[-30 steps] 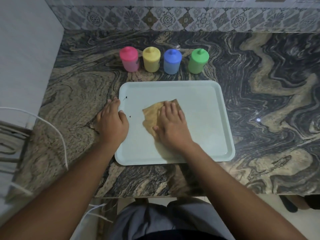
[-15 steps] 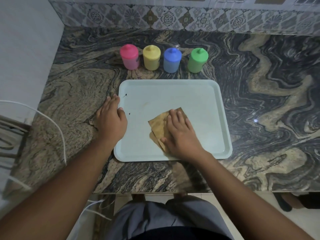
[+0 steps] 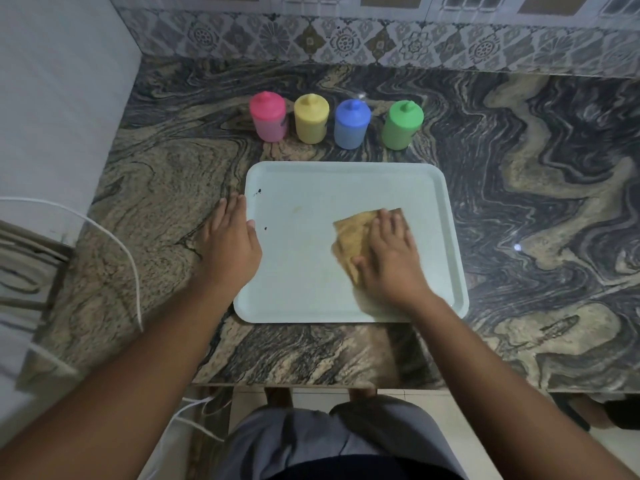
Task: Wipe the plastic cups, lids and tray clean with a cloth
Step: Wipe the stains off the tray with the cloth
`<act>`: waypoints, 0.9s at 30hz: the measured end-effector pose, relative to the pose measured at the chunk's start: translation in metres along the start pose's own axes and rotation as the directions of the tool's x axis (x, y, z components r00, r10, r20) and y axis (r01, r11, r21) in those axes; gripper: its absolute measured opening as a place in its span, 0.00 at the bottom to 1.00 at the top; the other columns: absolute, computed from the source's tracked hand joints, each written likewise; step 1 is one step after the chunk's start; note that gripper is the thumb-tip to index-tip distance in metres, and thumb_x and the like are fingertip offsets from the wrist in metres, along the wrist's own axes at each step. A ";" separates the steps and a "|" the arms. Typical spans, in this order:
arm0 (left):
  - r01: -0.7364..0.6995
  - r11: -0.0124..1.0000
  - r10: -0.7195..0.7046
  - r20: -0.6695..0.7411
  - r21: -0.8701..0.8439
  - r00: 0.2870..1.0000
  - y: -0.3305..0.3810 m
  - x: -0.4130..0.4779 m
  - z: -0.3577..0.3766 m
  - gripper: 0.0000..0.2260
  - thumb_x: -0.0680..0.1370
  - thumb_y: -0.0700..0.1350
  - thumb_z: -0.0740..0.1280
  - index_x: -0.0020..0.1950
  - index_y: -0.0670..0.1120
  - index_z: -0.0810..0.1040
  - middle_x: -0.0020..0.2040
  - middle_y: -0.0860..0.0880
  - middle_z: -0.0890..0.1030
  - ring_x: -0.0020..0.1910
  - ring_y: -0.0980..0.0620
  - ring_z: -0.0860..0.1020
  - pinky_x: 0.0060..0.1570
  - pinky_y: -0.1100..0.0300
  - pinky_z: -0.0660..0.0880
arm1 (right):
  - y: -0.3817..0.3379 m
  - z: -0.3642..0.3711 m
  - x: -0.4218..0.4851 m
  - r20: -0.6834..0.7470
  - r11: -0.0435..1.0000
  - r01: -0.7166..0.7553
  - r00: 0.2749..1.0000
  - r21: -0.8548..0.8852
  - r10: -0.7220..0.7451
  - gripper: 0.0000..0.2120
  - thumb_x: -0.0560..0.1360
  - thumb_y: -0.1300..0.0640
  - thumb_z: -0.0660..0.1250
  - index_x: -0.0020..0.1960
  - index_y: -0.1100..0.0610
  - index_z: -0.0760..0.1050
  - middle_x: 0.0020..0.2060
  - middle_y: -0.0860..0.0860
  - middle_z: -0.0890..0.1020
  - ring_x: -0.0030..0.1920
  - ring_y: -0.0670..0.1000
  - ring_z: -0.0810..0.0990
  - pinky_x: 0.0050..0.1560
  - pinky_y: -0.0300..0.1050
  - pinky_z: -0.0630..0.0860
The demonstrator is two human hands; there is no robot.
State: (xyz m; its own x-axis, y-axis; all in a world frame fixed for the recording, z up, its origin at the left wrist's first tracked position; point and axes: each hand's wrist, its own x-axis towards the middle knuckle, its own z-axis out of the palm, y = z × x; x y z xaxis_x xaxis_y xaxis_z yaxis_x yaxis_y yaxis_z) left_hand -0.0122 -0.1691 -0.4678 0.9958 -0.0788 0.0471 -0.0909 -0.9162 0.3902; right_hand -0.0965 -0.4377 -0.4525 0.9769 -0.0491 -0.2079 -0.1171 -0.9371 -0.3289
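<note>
Pale tray (image 3: 346, 188) lies flat on the marbled counter (image 3: 519, 202), long side toward the person.

Right hand (image 3: 391, 258) on the tray's right half — palm down, fingers (image 3: 393, 220) straight and together, pressing a tan cloth (image 3: 351, 237) flat against the tray. No curl round the cloth; it is pinned, not gripped. Cloth pokes out left of the hand and beyond the fingertips.

Left hand (image 3: 230, 247) flat on the counter at the tray's left rim, fingers extended, thumb touching the rim. Holds nothing.

Two dark specks (image 3: 258, 192) on the tray near its left edge (one by the far corner, one just beside the thumb).

Behind the tray, apart from it, four cups in a row: pink (image 3: 268, 117), yellow (image 3: 311, 119), blue (image 3: 351, 124), green (image 3: 401, 126) — all upright, lids (image 3: 267, 100) on.

White cable (image 3: 131, 265) loops over the counter's left end.
</note>
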 end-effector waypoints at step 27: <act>-0.056 0.998 0.056 0.012 0.032 0.998 -0.015 -0.020 0.000 0.25 0.79 0.44 0.50 0.75 0.42 0.66 0.78 0.46 0.63 0.79 0.48 0.57 0.76 0.47 0.55 | -0.132 0.032 0.090 0.074 0.918 0.393 0.918 -0.052 -0.389 0.37 0.78 0.43 0.41 0.80 0.58 0.62 0.82 0.56 0.57 0.83 0.59 0.51 0.81 0.57 0.51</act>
State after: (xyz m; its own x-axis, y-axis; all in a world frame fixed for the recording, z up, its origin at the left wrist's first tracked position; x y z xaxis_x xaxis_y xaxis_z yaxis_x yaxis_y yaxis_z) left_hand -0.0302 -0.1532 -0.4743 0.9892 -0.1347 0.0573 -0.1463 -0.9224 0.3574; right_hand 0.0015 -0.3071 -0.4569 0.9294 0.3447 -0.1315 0.2854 -0.8976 -0.3359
